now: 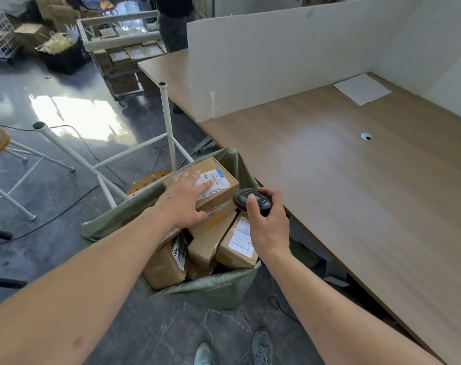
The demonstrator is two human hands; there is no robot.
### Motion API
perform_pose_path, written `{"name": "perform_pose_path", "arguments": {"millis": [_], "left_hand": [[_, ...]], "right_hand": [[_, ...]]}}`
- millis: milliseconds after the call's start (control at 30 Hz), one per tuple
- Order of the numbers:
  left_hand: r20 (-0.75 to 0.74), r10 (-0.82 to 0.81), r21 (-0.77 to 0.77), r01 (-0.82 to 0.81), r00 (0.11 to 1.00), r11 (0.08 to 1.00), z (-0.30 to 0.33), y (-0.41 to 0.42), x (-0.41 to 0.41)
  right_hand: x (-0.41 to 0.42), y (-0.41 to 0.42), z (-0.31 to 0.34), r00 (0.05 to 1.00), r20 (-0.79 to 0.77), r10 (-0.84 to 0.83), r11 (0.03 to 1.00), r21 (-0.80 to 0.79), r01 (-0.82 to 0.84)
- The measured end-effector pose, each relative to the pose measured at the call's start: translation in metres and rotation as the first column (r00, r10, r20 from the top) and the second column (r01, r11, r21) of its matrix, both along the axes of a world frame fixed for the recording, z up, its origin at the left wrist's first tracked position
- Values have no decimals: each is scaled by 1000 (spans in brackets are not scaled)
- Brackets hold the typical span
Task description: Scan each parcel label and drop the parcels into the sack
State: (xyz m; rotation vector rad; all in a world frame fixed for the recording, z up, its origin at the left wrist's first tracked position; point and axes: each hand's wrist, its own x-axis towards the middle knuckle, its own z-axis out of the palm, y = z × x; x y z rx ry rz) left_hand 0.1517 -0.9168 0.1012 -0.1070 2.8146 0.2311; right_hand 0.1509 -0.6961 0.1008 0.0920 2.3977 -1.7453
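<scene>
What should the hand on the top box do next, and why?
Probably lift away. The left hand lies flat on the top box, which already sits on the pile in the sack, and the right hand grips the scanner.

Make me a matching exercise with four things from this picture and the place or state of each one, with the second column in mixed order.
1. black handheld scanner
2. top brown cardboard parcel
3. white paper sheet
4. green woven sack

a. on the floor
b. on the wooden table
c. under the left hand
d. held in the right hand

Pairs: 1-d, 2-c, 3-b, 4-a
</scene>
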Motion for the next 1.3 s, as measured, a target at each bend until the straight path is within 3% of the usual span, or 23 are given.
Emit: {"name": "perform_pose_path", "arguments": {"millis": [133, 400, 667, 933, 1300], "left_hand": [[13, 2, -15, -2, 1000, 1000, 8, 6, -4], [-109, -46, -24, 44, 993, 999, 29, 34, -3], [-195, -110, 27, 117, 975, 993, 58, 94, 5], [-236, -265, 20, 277, 935, 961, 92, 191, 8], [-267, -471, 4, 490, 841, 872, 120, 385, 14]], "right_hand": [[1, 6, 6, 1000, -11, -10, 1000, 4, 10], [7, 16, 25, 997, -65, -38, 999, 11, 39], [32, 55, 52, 975, -147, -168, 984, 32, 174], [58, 134, 81, 916, -166, -365, 930, -37, 365], [98, 313, 102, 814, -158, -560, 826, -21, 564]]}}
